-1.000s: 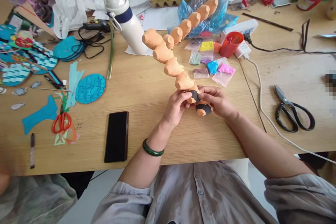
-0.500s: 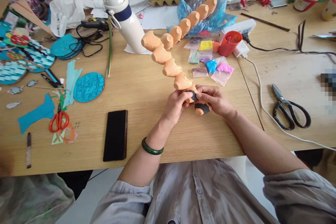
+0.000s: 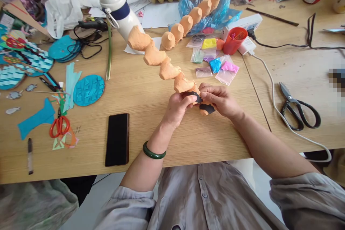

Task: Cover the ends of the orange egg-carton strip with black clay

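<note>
A chain of orange egg-carton cups (image 3: 161,63) rises up and to the left from between my hands. Its near end carries black clay bands (image 3: 207,108). My left hand (image 3: 178,106) pinches the chain's lower end with thumb and fingers on a black band (image 3: 194,96). My right hand (image 3: 219,99) grips the last cup from the right, fingers curled round it. A second row of orange cups (image 3: 194,16) lies further back on a blue plastic bag (image 3: 223,3).
A black phone (image 3: 117,138) lies left of my left arm. Black scissors (image 3: 299,109) and a white cable (image 3: 272,93) lie to the right. Small clay bags (image 3: 218,66), an orange cup (image 3: 232,41), a white bottle (image 3: 118,10), red scissors (image 3: 58,125) and teal paper pieces (image 3: 88,90) crowd the table.
The upper end of the orange chain has swung to the left and tilted lower. Both hands stay on its near end, fingers shifted slightly on the black band.
</note>
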`<state>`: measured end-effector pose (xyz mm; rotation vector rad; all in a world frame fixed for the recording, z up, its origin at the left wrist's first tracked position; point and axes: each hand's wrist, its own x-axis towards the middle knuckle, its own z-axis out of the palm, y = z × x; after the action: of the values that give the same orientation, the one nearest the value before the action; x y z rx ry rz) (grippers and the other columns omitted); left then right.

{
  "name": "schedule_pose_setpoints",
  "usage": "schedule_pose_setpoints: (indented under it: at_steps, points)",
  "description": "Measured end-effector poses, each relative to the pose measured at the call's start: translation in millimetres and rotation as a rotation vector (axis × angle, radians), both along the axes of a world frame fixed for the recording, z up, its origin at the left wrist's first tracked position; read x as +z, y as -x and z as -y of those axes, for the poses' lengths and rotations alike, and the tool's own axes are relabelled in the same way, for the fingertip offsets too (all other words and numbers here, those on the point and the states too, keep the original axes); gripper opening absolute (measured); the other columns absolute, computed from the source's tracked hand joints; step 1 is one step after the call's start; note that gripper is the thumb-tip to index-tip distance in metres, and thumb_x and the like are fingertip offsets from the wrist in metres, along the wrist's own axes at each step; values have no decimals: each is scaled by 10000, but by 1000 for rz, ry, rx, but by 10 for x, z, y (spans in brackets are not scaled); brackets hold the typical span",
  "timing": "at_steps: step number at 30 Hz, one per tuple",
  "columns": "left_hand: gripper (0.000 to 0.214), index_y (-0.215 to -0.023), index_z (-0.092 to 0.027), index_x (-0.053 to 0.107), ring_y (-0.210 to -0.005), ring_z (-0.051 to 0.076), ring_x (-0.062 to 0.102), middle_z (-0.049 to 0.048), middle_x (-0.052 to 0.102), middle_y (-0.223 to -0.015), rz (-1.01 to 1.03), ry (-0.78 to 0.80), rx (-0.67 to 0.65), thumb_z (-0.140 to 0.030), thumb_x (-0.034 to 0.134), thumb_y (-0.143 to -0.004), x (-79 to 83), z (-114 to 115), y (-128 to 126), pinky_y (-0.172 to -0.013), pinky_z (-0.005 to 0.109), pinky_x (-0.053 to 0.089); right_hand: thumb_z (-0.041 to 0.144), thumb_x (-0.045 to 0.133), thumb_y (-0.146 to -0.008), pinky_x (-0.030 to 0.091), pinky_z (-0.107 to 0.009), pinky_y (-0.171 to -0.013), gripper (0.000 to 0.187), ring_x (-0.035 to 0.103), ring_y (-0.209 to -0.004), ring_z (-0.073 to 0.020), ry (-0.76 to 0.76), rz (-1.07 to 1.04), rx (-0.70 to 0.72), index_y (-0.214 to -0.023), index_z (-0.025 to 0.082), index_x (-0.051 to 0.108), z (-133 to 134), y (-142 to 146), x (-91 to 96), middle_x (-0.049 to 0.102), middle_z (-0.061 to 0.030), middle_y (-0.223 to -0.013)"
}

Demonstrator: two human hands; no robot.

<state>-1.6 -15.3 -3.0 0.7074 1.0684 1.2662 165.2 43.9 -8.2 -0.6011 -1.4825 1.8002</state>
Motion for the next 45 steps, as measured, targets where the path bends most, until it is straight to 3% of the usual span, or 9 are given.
schedule_pose_setpoints:
  at_steps: [12,19,22,26,32,35,38,42,45]
  points:
    - [273,-681,-195,585,-602,92,451,-33,531,-635,-106,-52,91,-387,758,-768,-21,-7,-47,-576,241,429,487,813,-877,548,-244,-551,329,617,-725,-141,81,41,20,-806,165,798,1,4,-49,612,-47,-896]
    - [311,-730,-195,595,-563,83,415,-31,538,-670,50,49,97,-466,741,-779,22,-8,-61,-597,254,484,446,816,-884,558,-237,-637,300,623,-753,-136,103,-2,10,-768,171,795,-5,37,-19,615,-35,-856]
    - [271,-810,-184,637,-593,80,441,-31,567,-717,73,30,55,-396,780,-718,50,-6,-56,-613,243,483,476,836,-855,577,-261,-652,327,631,-767,-153,146,-13,-6,-733,178,780,-1,41,7,618,-40,-862]
    - [220,-802,-179,654,-601,73,451,-47,559,-687,25,12,41,-311,788,-691,51,-6,-42,-623,229,464,480,838,-849,575,-276,-677,328,606,-759,-152,97,-8,-13,-725,183,778,-14,25,23,610,-35,-834]
    - [253,-714,-183,627,-590,83,504,-26,598,-658,-25,29,97,-370,797,-722,34,-12,-33,-537,231,378,456,794,-880,527,-279,-666,315,585,-768,-158,42,31,0,-723,185,765,-17,18,-33,612,-39,-830]
    - [303,-735,-187,630,-543,74,476,-35,593,-637,-35,27,131,-418,825,-736,31,-16,-36,-529,239,393,428,778,-879,546,-294,-695,274,615,-784,-171,150,32,-31,-747,190,753,-16,57,-79,643,-44,-846]
    - [337,-764,-189,631,-512,61,431,-43,594,-651,-23,46,152,-453,840,-750,34,-24,-29,-530,243,432,361,758,-852,551,-276,-655,163,599,-722,-155,329,37,-217,-829,200,760,-57,89,-104,637,-26,-793]
    - [374,-766,-179,633,-478,48,383,-59,556,-605,-62,71,138,-466,869,-730,18,-29,2,-480,224,409,212,643,-802,613,-319,-922,159,686,-901,-174,461,-123,-297,-920,209,749,-146,71,-94,708,-37,-918]
    - [419,-800,-169,648,-470,46,399,-59,569,-595,-102,75,108,-487,898,-692,-8,-27,16,-463,215,393,88,580,-679,535,-395,-1164,315,715,-1129,-201,456,-228,-312,-927,211,730,-174,51,-90,766,-38,-1049]
